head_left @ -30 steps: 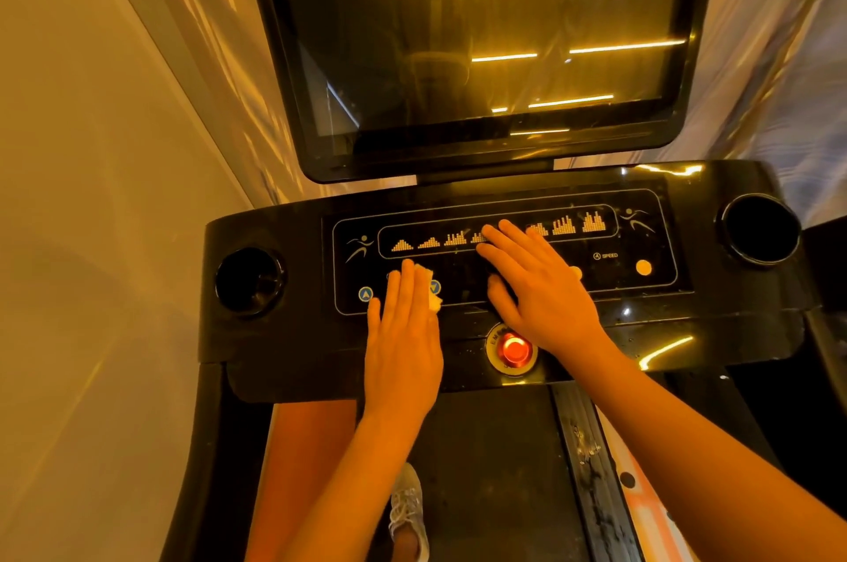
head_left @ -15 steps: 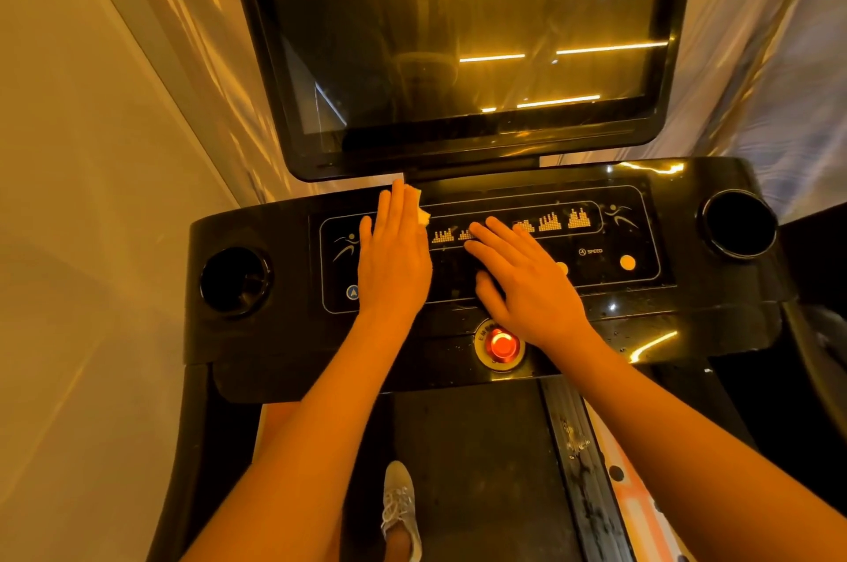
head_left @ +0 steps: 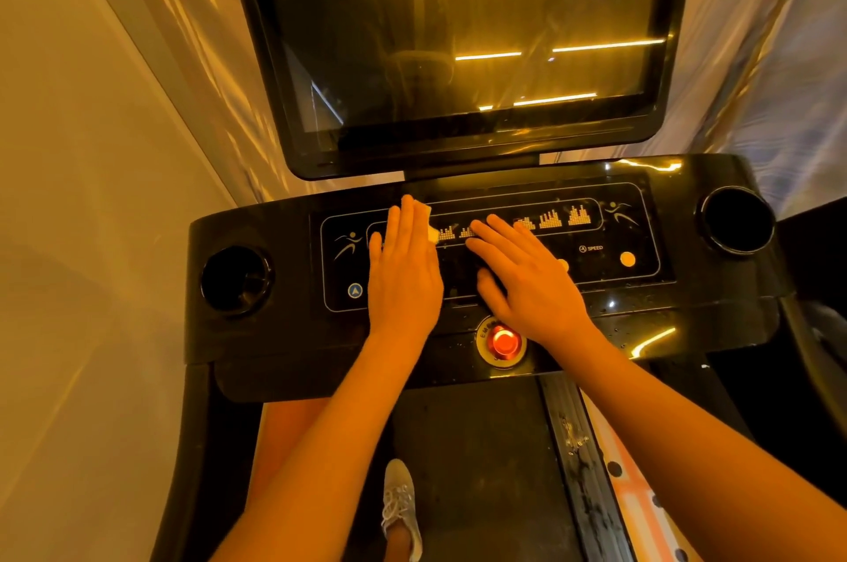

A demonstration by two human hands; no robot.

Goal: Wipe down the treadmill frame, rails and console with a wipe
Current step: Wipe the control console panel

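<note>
Up from the lower row of the panel, where it sat a second ago, the wipe (head_left: 430,227) now lies at the upper left of the printed control panel, only a pale corner of it showing beside the fingers. It is pinned flat under the left hand (head_left: 403,272), whose fingers are straight and pressed together, tips at the panel's top edge. The right hand (head_left: 527,282) has kept its place just beside it on the middle of the panel, palm down, fingers straight and slightly spread. Both rest on the glossy black console (head_left: 275,236). A glowing red stop button (head_left: 504,341) sits below, between the wrists. Round cup holders flank the console, left (head_left: 237,279) and right (head_left: 735,220). A dark screen (head_left: 467,34) stands above. Below, a pale shoe (head_left: 401,506) stands on the treadmill belt (head_left: 481,470).
</note>
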